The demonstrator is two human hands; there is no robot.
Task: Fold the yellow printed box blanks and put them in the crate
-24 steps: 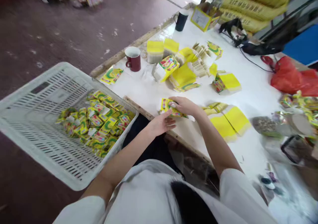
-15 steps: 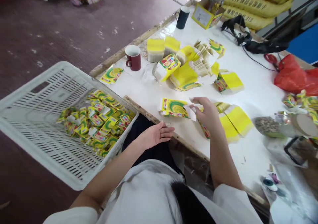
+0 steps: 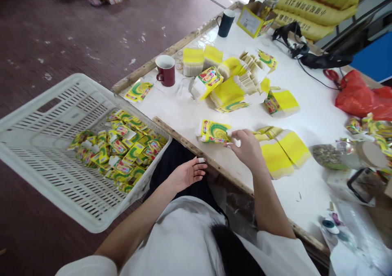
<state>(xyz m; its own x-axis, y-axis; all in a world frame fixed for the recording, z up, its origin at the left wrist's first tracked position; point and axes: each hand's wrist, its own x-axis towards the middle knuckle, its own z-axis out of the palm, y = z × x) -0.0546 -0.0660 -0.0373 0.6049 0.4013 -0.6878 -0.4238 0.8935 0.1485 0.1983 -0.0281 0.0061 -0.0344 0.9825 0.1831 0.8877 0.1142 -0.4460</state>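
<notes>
A small yellow-and-green printed carton (image 3: 214, 131) lies flat on the table near its front edge. My right hand (image 3: 246, 149) is at the carton's right end, thumb and fingers bent round the end flap. My left hand (image 3: 188, 174) hovers by the table edge, palm turned up, holding nothing with its fingers stretched out; a white covering shows on one fingertip. Right of my right hand lie stacks of flat yellow cartons (image 3: 283, 151). Behind the carton are a filled-out carton (image 3: 208, 82) and bundles of flattened cartons (image 3: 228, 92).
A white plastic crate (image 3: 39, 161) at the left holds many small yellow packs (image 3: 122, 149). On the table stand a dark red mug (image 3: 167, 78) and a dark mug (image 3: 226, 25). A red plastic bag (image 3: 364, 98) and a jar (image 3: 349, 153) lie at the right.
My right hand has moved left and down onto the carton's right end, where a white flap stuck out before. My left hand has drawn back slightly toward my body.
</notes>
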